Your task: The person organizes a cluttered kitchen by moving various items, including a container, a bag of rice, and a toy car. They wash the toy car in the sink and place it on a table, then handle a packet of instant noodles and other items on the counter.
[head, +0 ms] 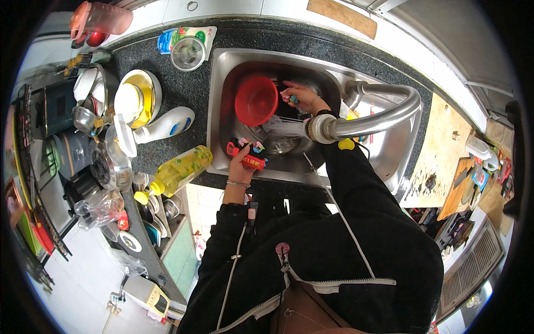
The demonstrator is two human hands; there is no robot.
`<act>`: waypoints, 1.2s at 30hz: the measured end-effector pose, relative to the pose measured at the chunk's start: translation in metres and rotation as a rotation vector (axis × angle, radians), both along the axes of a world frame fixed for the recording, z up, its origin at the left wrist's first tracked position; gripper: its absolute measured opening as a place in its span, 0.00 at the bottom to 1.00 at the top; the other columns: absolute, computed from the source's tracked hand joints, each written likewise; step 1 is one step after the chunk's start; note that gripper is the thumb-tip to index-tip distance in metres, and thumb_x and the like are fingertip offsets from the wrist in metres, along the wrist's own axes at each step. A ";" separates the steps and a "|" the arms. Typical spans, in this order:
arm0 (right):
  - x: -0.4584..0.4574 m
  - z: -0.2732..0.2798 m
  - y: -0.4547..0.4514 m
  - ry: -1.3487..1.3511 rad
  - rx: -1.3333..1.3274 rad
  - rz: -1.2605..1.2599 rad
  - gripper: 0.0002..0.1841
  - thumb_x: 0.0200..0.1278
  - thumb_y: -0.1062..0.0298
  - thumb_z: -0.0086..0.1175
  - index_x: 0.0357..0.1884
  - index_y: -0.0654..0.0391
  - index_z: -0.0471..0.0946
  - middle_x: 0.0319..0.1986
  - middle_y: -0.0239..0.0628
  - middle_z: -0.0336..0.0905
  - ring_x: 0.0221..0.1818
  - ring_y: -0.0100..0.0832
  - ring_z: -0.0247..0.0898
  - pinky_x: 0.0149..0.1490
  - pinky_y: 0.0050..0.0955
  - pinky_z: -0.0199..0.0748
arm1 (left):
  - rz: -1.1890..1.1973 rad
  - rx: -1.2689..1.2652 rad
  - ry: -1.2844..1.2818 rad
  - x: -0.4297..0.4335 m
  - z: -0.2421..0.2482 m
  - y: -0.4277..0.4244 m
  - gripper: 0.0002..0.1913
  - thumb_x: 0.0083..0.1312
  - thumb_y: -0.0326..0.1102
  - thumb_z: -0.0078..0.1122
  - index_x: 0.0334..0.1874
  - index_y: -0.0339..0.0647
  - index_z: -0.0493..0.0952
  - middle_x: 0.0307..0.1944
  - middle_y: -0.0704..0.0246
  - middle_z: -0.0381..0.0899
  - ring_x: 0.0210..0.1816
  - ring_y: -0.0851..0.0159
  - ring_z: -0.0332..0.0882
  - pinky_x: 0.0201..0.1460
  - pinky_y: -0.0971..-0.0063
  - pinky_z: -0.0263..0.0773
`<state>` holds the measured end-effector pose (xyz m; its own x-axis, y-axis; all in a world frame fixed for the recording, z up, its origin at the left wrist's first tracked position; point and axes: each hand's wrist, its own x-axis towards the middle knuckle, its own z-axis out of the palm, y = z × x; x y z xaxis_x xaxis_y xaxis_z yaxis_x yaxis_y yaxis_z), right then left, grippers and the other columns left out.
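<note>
My left hand (242, 165) grips a small red and black plastic toy vehicle (253, 162) bearing writing, with pink and blue parts on top, over the near left edge of the steel sink (215, 112). My right hand (303, 96) is over the basin at the far right, its fingers closed on a small pink, green and blue piece (289, 97). Between the hands, a red plastic bowl (256, 100) stands in the basin. Water streams leftwards from the metal faucet (325, 128) over a clear container (283, 144) below the bowl.
Left of the sink lie a yellow liquid bottle (183, 171) and a white spray bottle (167, 125), near stacked bowls (156, 89). A clear round container (188, 53) rests on a plastic packet (165, 41). The faucet arches over the right basin (386, 154).
</note>
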<state>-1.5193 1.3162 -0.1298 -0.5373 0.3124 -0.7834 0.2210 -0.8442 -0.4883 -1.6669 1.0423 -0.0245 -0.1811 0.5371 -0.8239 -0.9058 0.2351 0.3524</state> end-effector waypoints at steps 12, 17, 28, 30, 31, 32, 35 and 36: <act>0.021 -0.014 -0.011 0.056 0.239 0.017 0.26 0.59 0.68 0.58 0.62 0.58 0.70 0.28 0.27 0.78 0.30 0.18 0.71 0.36 0.22 0.69 | -0.015 0.032 0.001 0.012 -0.012 -0.002 0.12 0.69 0.39 0.53 0.51 0.46 0.73 0.46 0.66 0.79 0.49 0.58 0.79 0.47 0.55 0.78; 0.048 0.002 -0.038 -0.079 0.398 -0.108 0.17 0.65 0.65 0.54 0.54 0.58 0.78 0.38 0.40 0.83 0.37 0.32 0.81 0.43 0.30 0.80 | 0.003 0.040 0.019 0.024 -0.005 0.002 0.08 0.69 0.38 0.53 0.48 0.50 0.73 0.45 0.67 0.79 0.49 0.60 0.79 0.45 0.55 0.79; 0.137 0.152 -0.125 -0.017 0.097 -0.060 0.22 0.60 0.66 0.57 0.57 0.53 0.75 0.31 0.26 0.81 0.31 0.19 0.74 0.29 0.19 0.64 | -0.076 0.335 -0.081 0.066 0.047 0.009 0.12 0.69 0.38 0.53 0.52 0.45 0.72 0.51 0.62 0.78 0.53 0.58 0.77 0.52 0.57 0.76; 0.155 0.162 -0.134 0.046 0.144 -0.018 0.21 0.59 0.67 0.58 0.56 0.53 0.76 0.33 0.26 0.82 0.31 0.18 0.75 0.29 0.18 0.64 | -0.093 0.373 -0.021 0.076 0.054 0.005 0.12 0.69 0.36 0.53 0.53 0.44 0.71 0.51 0.61 0.78 0.54 0.58 0.77 0.53 0.58 0.75; 0.162 0.165 -0.134 0.113 0.185 0.001 0.21 0.59 0.67 0.58 0.56 0.53 0.76 0.34 0.26 0.82 0.31 0.18 0.75 0.29 0.18 0.64 | -0.106 0.450 0.006 0.078 0.056 0.007 0.13 0.70 0.35 0.53 0.54 0.43 0.70 0.51 0.61 0.78 0.54 0.58 0.77 0.53 0.58 0.75; 0.165 0.166 -0.136 -0.030 0.265 0.062 0.18 0.57 0.67 0.61 0.52 0.52 0.79 0.29 0.27 0.82 0.31 0.20 0.76 0.28 0.22 0.69 | -0.158 0.392 0.114 0.079 0.058 0.009 0.13 0.70 0.34 0.53 0.55 0.43 0.70 0.50 0.62 0.78 0.54 0.60 0.77 0.52 0.61 0.76; 0.175 0.168 -0.132 -0.268 0.325 0.127 0.17 0.56 0.67 0.62 0.49 0.52 0.80 0.30 0.27 0.82 0.31 0.21 0.78 0.29 0.24 0.72 | -0.246 0.173 0.448 0.080 0.067 0.010 0.12 0.66 0.25 0.57 0.51 0.42 0.70 0.49 0.63 0.78 0.48 0.61 0.79 0.51 0.64 0.77; 0.178 0.169 -0.129 -0.217 0.307 0.078 0.15 0.55 0.66 0.62 0.46 0.51 0.80 0.30 0.28 0.83 0.31 0.22 0.80 0.29 0.24 0.72 | -0.148 0.352 0.399 0.081 0.071 0.011 0.12 0.68 0.28 0.55 0.52 0.44 0.71 0.50 0.62 0.78 0.48 0.61 0.80 0.51 0.65 0.77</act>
<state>-1.3412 1.1875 0.0394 -0.4009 0.5147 -0.7578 0.4044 -0.6428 -0.6506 -1.5858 1.0534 0.0462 -0.3440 0.8113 -0.4727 -0.6520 0.1559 0.7421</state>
